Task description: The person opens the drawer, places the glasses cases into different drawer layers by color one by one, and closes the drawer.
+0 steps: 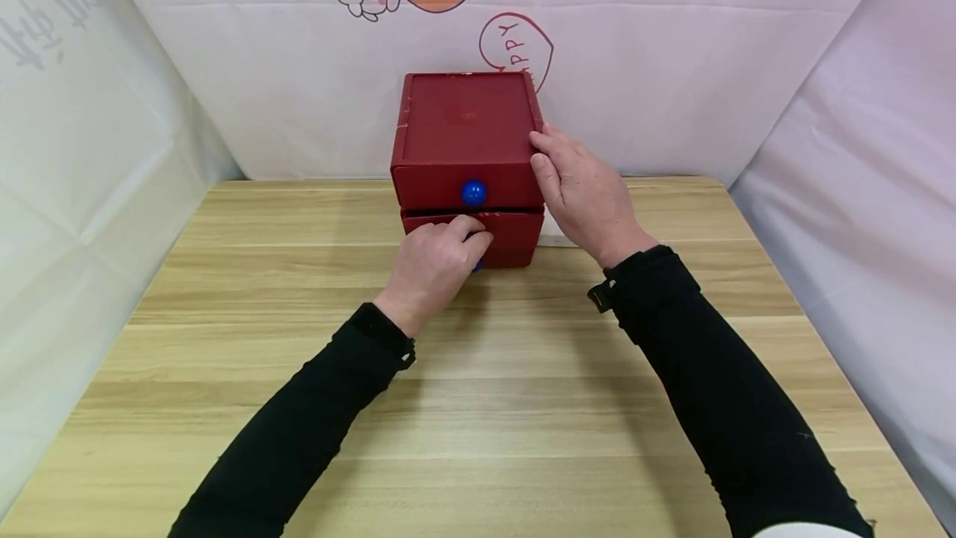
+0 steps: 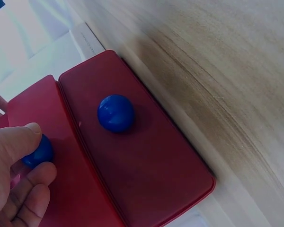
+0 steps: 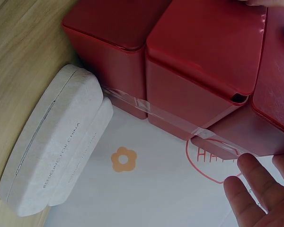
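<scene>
A small red chest of three stacked drawers (image 1: 470, 119) stands at the table's back edge. On the middle drawer (image 1: 517, 235), which sticks out a little with a dark gap along its top, my left hand (image 1: 435, 266) pinches the round blue knob (image 2: 43, 153) between thumb and fingers. The bottom drawer's blue knob (image 2: 116, 113) shows untouched in the left wrist view, as does the top drawer's knob (image 1: 474, 193) in the head view. My right hand (image 1: 586, 193) lies with extended fingers against the chest's right side, fingertips at its upper edge.
A pale case (image 3: 57, 137) with printed lettering lies beside the chest on its right. Clear tape (image 3: 168, 118) runs along the chest's side. A white printed cloth (image 1: 284, 90) hangs close behind, with white cloth walls on both sides of the wooden table (image 1: 478, 422).
</scene>
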Available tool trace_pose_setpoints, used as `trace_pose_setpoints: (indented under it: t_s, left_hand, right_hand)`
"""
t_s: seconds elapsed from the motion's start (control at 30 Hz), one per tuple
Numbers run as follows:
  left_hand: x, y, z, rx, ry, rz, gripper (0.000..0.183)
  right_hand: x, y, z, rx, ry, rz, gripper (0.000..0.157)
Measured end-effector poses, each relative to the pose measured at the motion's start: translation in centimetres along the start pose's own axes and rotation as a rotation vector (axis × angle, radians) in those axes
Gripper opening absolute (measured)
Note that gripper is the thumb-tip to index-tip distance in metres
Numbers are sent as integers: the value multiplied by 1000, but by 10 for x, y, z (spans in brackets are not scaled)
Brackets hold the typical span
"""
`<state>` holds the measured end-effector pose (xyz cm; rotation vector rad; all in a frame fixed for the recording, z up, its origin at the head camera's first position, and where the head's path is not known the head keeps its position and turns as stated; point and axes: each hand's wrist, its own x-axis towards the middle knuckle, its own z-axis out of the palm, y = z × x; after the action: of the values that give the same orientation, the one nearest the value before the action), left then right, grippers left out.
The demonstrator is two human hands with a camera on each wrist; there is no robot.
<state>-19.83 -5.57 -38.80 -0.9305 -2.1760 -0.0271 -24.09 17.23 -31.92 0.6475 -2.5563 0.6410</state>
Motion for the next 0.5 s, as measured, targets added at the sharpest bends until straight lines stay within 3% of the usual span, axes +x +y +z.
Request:
trace_pose_setpoints:
  t_s: [0.5]
  left_hand:
    - [3,-3,5,29,-16,-31,21]
  right_hand:
    - [0,-1,-1,1,-2,5,58]
